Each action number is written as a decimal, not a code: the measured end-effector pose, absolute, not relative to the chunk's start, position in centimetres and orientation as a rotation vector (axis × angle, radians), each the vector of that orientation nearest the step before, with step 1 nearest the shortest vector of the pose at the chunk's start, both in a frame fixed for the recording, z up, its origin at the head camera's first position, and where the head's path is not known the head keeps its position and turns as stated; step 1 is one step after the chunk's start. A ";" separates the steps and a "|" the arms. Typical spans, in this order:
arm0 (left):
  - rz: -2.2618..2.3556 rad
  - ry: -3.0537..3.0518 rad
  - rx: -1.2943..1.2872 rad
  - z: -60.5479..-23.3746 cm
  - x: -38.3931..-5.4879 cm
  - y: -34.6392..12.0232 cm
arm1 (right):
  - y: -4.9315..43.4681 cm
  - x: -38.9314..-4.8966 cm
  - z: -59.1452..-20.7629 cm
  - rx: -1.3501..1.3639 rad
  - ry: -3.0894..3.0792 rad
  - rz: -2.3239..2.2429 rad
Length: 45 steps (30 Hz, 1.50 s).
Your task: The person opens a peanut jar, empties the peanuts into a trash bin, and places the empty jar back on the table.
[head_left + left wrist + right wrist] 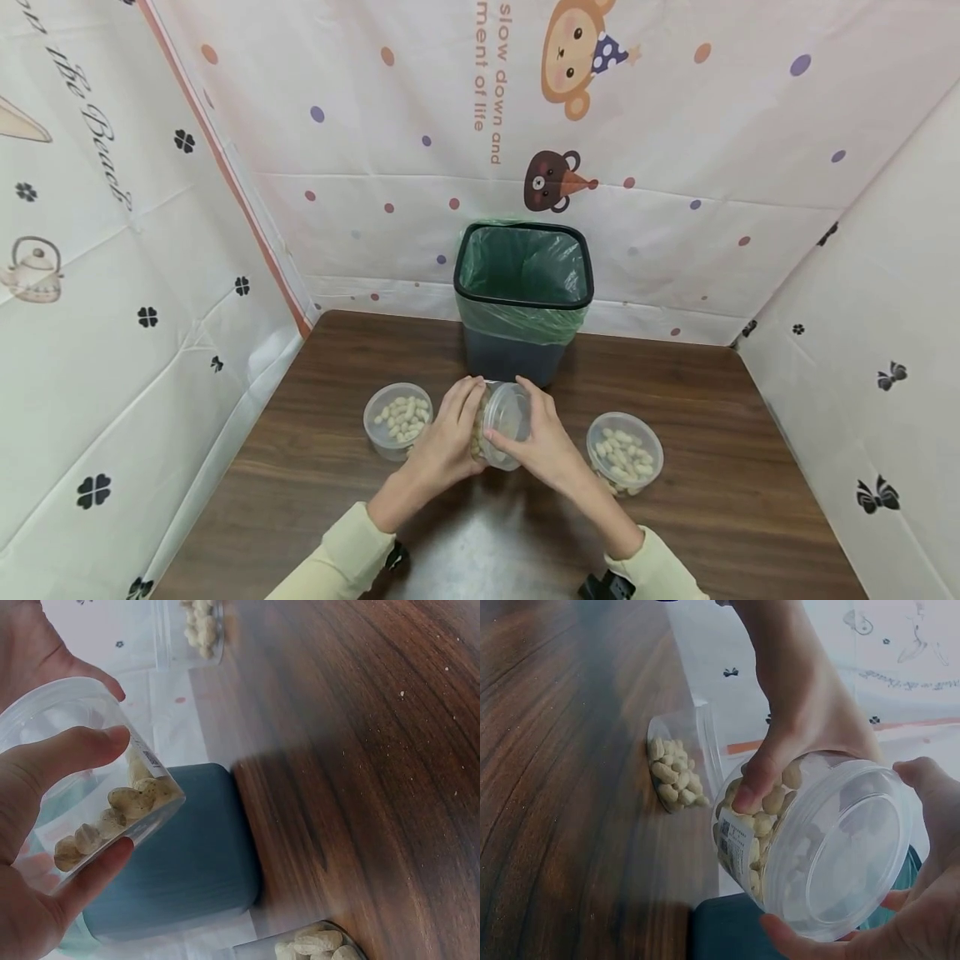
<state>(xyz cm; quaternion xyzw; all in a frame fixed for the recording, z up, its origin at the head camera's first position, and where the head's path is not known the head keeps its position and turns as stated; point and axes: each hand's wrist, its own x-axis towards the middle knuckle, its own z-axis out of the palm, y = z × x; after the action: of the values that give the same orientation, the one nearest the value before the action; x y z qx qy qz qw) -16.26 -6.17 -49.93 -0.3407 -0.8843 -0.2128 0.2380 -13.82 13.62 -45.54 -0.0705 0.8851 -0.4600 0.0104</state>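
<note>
- Gripping one clear plastic tub point(477, 435), the left hand point(441, 440) curls thumb and fingers around its side wall. The tub, first of three counted, is tilted onto its side between the two hands, raised off the tabletop point(712, 471).
- The right hand point(549, 446) pinches the rim of one round, clear lid point(510, 417), thumb on the near edge and fingers on the far edge; the lid sits at the end of the tub facing that hand.
- One printed label point(735, 851) shows on the held tub near the left thumb, over peanuts in their shells point(131, 801), too overlapped to count.
- A second tub of peanuts point(386, 448) stands on the wood-grain surface just left of the left hand.
- A third peanut tub point(657, 460) stands to the right of the right hand, near its wrist.
- One dark blue-grey wastebasket point(510, 358), black-rimmed and fitted with one green plastic liner point(517, 320), stands just beyond both hands.
- Two pale yellow sleeves point(351, 550) cover the forearms behind the hands.
- Two cartoon animal heads in party hats point(564, 58) decorate the printed backdrop point(360, 100) beyond the wastebasket.
</note>
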 end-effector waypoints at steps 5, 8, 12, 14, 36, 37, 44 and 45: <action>-0.619 -2.411 -0.944 -49.8 -16.4 -6.1 | 14.0 -13.9 -45.5 -0.368 2.797 -1.391; -0.635 -2.398 -0.956 -49.8 -16.6 -6.1 | 14.4 -13.9 -45.4 -0.513 2.819 -1.358; -0.651 -2.391 -0.972 -49.7 -16.8 -6.0 | 14.9 -14.1 -45.6 -0.679 2.840 -1.327; -0.665 -2.398 -0.978 -49.7 -16.9 -5.9 | 15.2 -14.2 -45.7 -0.769 2.861 -1.307; -0.914 -2.537 -0.816 -49.2 -17.1 -6.2 | 16.9 -16.2 -46.5 -1.359 2.952 -1.172; -0.912 -2.533 -0.798 -49.3 -17.0 -6.2 | 17.0 -16.3 -46.7 -1.338 2.947 -1.200; -0.970 -2.521 -0.647 -50.0 -16.7 -6.4 | 16.8 -16.4 -48.4 -1.072 2.868 -1.397; -0.977 -2.513 -0.629 -50.1 -16.7 -6.3 | 16.7 -16.4 -48.6 -1.017 2.853 -1.434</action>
<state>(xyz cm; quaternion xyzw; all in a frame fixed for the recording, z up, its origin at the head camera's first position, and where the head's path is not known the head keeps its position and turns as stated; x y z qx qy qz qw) -16.74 -6.34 -50.11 -0.2231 -0.8920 -0.3466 0.1854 -16.44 16.74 -48.65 -0.3019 0.8466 -0.4256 -0.1045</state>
